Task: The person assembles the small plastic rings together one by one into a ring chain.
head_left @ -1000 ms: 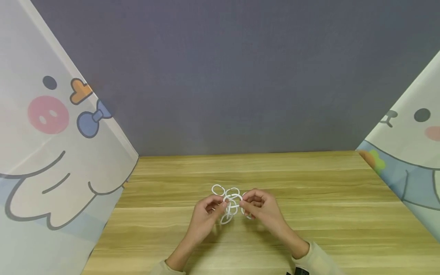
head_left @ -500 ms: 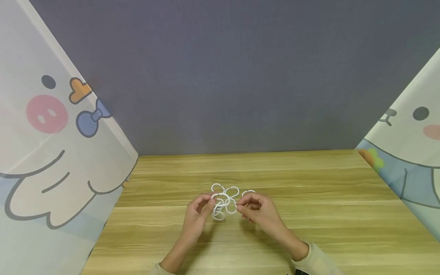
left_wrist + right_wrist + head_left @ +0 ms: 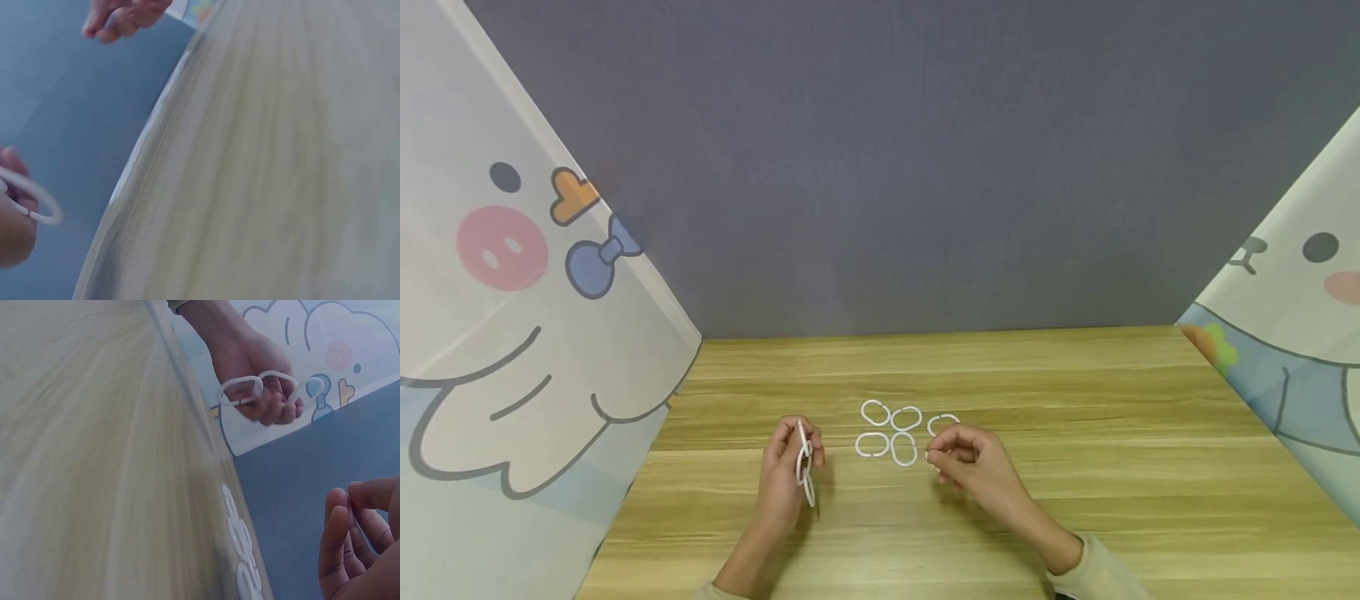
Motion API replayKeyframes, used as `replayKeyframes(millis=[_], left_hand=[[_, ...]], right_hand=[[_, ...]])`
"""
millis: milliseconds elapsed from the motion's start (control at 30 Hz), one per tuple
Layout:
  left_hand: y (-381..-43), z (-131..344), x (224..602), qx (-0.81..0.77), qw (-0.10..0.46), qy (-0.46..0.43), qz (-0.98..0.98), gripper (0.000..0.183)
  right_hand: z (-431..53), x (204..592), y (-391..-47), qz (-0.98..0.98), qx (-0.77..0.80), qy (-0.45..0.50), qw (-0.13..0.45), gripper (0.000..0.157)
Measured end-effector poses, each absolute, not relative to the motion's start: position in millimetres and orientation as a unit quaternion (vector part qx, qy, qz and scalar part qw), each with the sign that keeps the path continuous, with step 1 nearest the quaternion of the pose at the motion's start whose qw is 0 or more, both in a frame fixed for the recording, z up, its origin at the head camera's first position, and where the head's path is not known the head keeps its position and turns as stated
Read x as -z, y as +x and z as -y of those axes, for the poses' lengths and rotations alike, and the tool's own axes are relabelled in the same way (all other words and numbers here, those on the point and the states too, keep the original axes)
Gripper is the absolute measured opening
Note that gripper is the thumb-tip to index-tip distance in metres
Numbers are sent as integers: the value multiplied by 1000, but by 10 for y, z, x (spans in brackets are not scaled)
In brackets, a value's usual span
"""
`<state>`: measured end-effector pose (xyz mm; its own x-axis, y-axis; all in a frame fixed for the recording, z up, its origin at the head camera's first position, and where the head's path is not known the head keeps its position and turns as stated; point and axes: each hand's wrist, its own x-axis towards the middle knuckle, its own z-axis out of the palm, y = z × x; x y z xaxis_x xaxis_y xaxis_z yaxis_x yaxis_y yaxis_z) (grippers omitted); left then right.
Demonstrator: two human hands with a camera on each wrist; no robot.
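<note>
My left hand [image 3: 784, 467] pinches one end of a short chain of white oval plastic links [image 3: 803, 467]; the lower links dangle against the palm. In the right wrist view the same chain [image 3: 240, 391] crosses the left hand's fingers. To the right, my right hand [image 3: 973, 458] hovers with loosely curled fingers, thumb near the index fingertip and nothing visible between them. Loose white links [image 3: 872, 444] lie on the table between the hands, each with a small gap in its loop. One link [image 3: 943, 419] is partly hidden behind the right hand.
The wood-grain table [image 3: 1075, 392] ends at a plain grey upright panel [image 3: 880, 167]. Cartoon-printed panels stand on the left [image 3: 497, 350] and right [image 3: 1300, 333]. In the right wrist view, several links [image 3: 237, 537] lie close to the table's edge.
The right hand has let go of the chain and stayed near its place. The left hand has moved left and toward the body with the chain, uncovering the loose links on the table.
</note>
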<state>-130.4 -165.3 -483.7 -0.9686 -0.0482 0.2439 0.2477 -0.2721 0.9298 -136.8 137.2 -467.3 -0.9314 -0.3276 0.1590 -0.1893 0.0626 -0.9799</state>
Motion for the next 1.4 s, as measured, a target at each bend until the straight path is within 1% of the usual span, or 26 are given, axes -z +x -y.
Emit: replayKeyframes(millis=[133, 233, 400, 567, 633, 800, 1000, 1133, 1300, 1400], left_hand=[[-1325, 1763, 4812, 750, 122, -46, 648, 21], [-1348, 1806, 4799, 689, 130, -22, 712, 20], [-1368, 1780, 4857, 600, 107, -14, 793, 14], [-1363, 1699, 5015, 588, 69, -4, 806, 11], [-1361, 1673, 5089, 587, 66, -5, 807, 9], [-1352, 1645, 5206, 562, 95, -33, 821, 9], [-1339, 1619, 5265, 521, 128, -80, 840, 7], [-1337, 1597, 5268, 514, 148, -73, 842, 5], [-1334, 1559, 5272, 527, 169, -58, 831, 14], [-1333, 1548, 5278, 540, 174, -63, 821, 15]], right_hand=[[-1416, 4721, -1371, -729, 659, -178, 55, 9], [-1436, 4752, -1378, -729, 658, -178, 58, 10], [-1441, 4778, -1389, -726, 661, -176, 67, 12], [-1424, 4783, -1383, -721, 668, -169, 78, 14], [-1417, 4783, -1375, -716, 672, -167, 81, 15], [-1403, 4794, -1359, -716, 673, -164, 86, 17], [-1368, 4862, -1359, -726, 664, -164, 79, 16], [-1336, 4903, -1368, -728, 660, -168, 75, 15], [-1294, 4927, -1377, -734, 653, -171, 73, 15], [-1260, 4939, -1392, -740, 647, -169, 75, 15]])
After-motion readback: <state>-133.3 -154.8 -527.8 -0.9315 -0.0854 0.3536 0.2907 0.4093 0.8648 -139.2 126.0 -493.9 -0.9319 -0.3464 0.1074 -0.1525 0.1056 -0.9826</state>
